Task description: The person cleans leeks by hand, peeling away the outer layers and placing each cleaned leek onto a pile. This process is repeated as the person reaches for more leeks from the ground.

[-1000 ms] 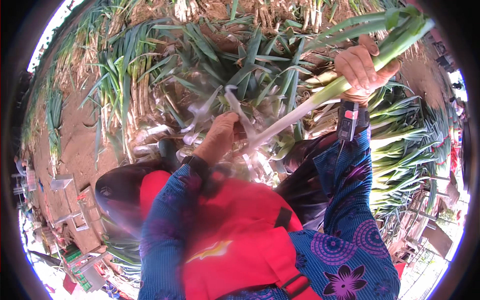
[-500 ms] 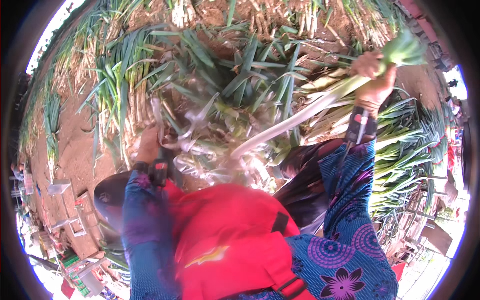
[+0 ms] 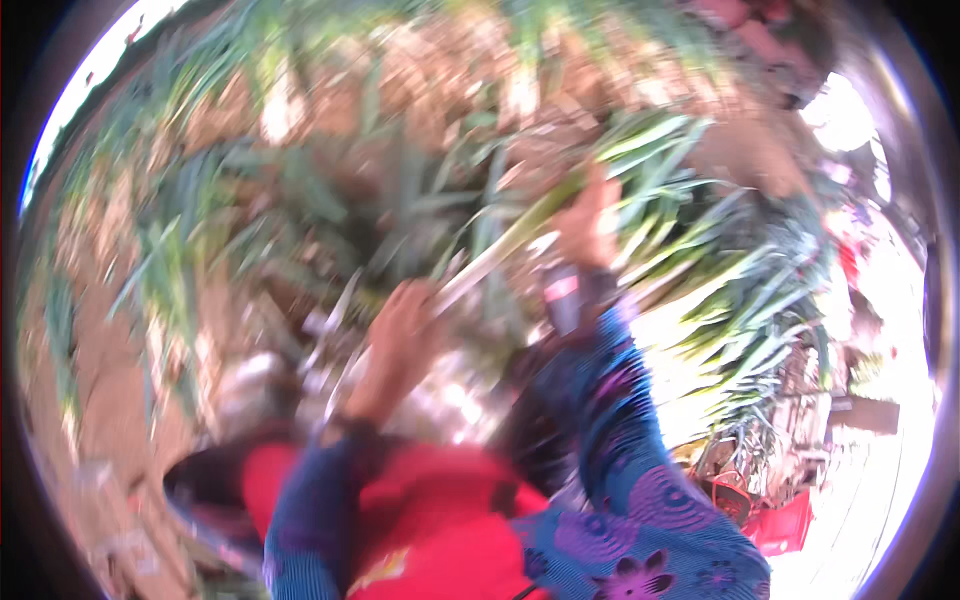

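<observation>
A long leek (image 3: 495, 252) with a white stalk and green top slants across the middle, up to the right. My right hand (image 3: 588, 225) is closed around its upper part, where the leaves begin. At the white end, my left hand (image 3: 400, 335) has its fingers curled on the stalk, though motion smears them. Below the hands lies a pale heap of peelings (image 3: 455, 395), blurred. To the right of my right hand, a pile of cleaned leeks (image 3: 690, 300) lies with leaves pointing outward.
Unpeeled leeks (image 3: 175, 290) stand in a bunch at the left, and loose green leaves (image 3: 370, 205) cover the ground ahead. More leeks (image 3: 520, 75) line the far side. A red container (image 3: 775, 522) sits at the lower right.
My left hand has risen from beside the bunch on the left to the leek's white end. My right hand has brought the leek inward to the left and lower. The view has shifted and blurred.
</observation>
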The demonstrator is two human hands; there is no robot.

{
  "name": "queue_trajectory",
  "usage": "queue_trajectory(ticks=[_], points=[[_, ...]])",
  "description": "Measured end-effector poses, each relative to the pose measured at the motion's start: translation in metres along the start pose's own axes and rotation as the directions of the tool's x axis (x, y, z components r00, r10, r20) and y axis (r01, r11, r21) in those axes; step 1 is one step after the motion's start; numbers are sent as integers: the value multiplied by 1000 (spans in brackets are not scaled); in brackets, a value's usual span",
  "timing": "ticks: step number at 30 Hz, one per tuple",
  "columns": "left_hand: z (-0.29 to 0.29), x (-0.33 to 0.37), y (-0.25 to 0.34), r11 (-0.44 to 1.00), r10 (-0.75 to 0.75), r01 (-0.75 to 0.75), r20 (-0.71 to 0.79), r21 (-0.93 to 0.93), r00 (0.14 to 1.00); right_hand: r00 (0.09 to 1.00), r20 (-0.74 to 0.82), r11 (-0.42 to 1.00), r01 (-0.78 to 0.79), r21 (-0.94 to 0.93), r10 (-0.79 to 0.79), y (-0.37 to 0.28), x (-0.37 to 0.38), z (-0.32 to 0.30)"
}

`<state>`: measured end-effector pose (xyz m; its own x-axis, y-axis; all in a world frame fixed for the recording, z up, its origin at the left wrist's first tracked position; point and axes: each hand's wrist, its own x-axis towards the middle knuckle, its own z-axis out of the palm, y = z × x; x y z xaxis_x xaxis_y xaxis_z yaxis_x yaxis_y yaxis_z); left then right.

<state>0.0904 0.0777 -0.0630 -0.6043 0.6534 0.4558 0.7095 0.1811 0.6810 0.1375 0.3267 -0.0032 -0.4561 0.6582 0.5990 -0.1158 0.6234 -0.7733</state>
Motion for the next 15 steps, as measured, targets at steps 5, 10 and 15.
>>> queue_trajectory(ticks=[5, 10, 15], points=[[-1, -13, -6, 988, -128, 120, -75, -100, 989, 780, 267, 200, -445, 873, 566, 3, 6, 25], [-6, -16, -12, 684, -482, 524, 225, -508, 847, 838, 458, 0, -479, 878, 297, -14, 17, 20], [-7, -15, 2, 344, -503, 631, 430, -695, 749, 821, 513, -55, -517, 854, 249, -1, 17, 24]])
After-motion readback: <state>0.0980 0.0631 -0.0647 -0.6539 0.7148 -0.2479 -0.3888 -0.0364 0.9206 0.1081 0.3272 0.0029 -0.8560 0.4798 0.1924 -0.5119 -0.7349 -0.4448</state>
